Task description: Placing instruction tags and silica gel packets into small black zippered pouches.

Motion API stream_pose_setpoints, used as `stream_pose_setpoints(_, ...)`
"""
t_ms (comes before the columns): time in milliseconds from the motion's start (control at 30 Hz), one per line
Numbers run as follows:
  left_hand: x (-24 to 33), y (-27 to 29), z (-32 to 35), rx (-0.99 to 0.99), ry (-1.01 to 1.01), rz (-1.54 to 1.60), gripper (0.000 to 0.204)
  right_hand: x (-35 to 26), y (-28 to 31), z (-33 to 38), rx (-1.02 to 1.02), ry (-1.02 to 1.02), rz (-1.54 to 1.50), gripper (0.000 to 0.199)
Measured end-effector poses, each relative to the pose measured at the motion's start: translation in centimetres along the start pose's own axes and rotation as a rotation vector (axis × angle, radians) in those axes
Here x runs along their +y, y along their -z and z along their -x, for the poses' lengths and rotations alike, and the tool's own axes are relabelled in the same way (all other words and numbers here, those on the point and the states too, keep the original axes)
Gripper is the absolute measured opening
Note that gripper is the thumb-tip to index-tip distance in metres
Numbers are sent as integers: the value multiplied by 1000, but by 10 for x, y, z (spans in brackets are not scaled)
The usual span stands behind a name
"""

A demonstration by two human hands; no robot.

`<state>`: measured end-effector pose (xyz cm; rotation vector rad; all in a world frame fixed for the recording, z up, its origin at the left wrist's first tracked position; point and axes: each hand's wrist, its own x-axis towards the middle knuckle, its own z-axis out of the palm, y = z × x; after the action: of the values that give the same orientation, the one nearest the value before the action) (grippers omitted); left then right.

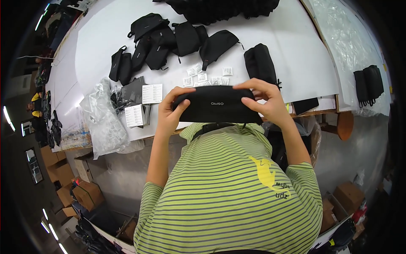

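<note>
A black fabric pouch (211, 111) with small pale lettering is stretched lengthwise between my hands at the table's near edge. My left hand (172, 106) pinches its left end, thumb on the near face and fingers over the top edge. Likewise my right hand (265, 101) grips the right end. Just beyond the pouch lie several small white sachets (202, 77). Farther back, several more black pouches (158, 48) are heaped loosely, some with wrist loops showing. To the right of them sits a separate group of black pouches (260, 63).
Left of my hands, printed cards (152, 93) lie beside a clear plastic bag (101, 118) hanging over the edge of the white table (292, 38). A big black pile (224, 9) fills the far side. Plastic sheeting (342, 46) covers the right-hand surface, and cardboard boxes (88, 194) stand on the floor.
</note>
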<state>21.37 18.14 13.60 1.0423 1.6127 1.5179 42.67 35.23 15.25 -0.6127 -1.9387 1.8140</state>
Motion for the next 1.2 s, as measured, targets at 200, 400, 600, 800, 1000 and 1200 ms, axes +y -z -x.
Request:
stream_pose_setpoints(200,-18,-1,-1,-228,30,-80,14,9,19,8,-249,-279,29,21)
stream_pose_setpoints(400,-122,13,10,75,386,-101,27,47,69,12,307,-336,182,22)
stream_pose_setpoints(600,-174,-8,43,158,378,-490,36,108,80,4,985,230,911,28)
stream_pose_setpoints(800,-180,-18,37,146,231,-684,37,171,68,16,609,-112,865,33)
stream_pose_setpoints(1000,-162,-36,3,179,237,-658,25,144,45,16,730,20,902,34)
stream_pose_setpoints(1200,-157,-27,-19,161,126,-568,15,124,17,18,627,52,695,30)
